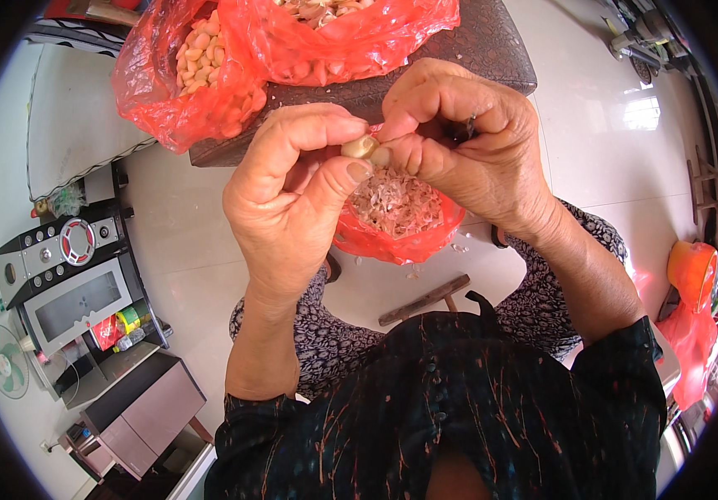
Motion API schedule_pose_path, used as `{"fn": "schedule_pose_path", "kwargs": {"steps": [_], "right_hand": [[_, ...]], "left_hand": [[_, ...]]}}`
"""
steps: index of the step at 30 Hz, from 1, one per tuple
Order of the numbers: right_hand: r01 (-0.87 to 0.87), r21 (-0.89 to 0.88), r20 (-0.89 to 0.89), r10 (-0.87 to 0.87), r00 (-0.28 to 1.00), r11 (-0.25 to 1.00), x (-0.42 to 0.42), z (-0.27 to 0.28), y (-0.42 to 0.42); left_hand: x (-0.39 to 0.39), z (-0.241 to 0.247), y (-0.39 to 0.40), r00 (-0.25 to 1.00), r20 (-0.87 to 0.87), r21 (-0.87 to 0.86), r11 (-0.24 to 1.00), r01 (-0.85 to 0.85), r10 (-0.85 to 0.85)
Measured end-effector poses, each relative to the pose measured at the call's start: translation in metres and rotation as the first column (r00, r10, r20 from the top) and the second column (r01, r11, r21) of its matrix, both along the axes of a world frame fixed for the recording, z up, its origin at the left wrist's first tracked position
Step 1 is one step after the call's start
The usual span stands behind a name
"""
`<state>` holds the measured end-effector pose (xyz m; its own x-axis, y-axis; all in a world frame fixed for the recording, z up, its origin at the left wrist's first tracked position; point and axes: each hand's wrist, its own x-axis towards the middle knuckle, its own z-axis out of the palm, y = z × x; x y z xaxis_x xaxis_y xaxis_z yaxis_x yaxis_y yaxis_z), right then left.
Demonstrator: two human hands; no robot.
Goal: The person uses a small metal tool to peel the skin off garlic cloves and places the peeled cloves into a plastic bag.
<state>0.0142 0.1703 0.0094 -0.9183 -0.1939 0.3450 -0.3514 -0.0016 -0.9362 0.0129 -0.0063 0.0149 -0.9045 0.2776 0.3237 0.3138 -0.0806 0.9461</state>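
Note:
A pale garlic clove (359,147) is pinched between the thumb and forefinger of my left hand (290,181). My right hand (465,131) meets it from the other side, its thumb and fingertips closed at the clove's end. Just below both hands, a red plastic bag (396,251) holds a heap of papery garlic skins (396,200). Beyond my left hand, peeled cloves (201,53) fill another red plastic bag (146,106). To its right stands a larger red bag (346,53) with unpeeled garlic (321,9) showing at its mouth.
The two far bags rest on a dark brown embossed leather-look stool (490,56). Bits of skin lie on the tiled floor (177,219) near a wooden bar (424,300). A cabinet (146,412), a speaker unit (59,250) and a fan (5,362) stand left; an orange container (691,269) stands right.

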Motion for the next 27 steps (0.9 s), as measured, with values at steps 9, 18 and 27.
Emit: {"fn": "schedule_pose_path", "kwargs": {"steps": [9, 18, 27], "right_hand": [[0.008, 0.002, 0.038, -0.008, 0.999, 1.0, -0.0005, 0.0005, -0.0012], [-0.067, -0.301, 0.232, 0.141, 0.962, 0.951, 0.0009, -0.0029, -0.0073], [0.015, -0.393, 0.198, 0.069, 0.978, 0.919, -0.0031, -0.0052, -0.0039]], "left_hand": [[0.0002, -0.0002, 0.0006, 1.0, -0.005, -0.016, 1.0, -0.009, 0.009], [0.0014, -0.001, 0.0046, 0.985, 0.17, 0.124, 0.992, 0.021, -0.042], [-0.0046, -0.0038, 0.0023, 0.883, 0.449, 0.341, 0.94, -0.027, -0.138]]}}
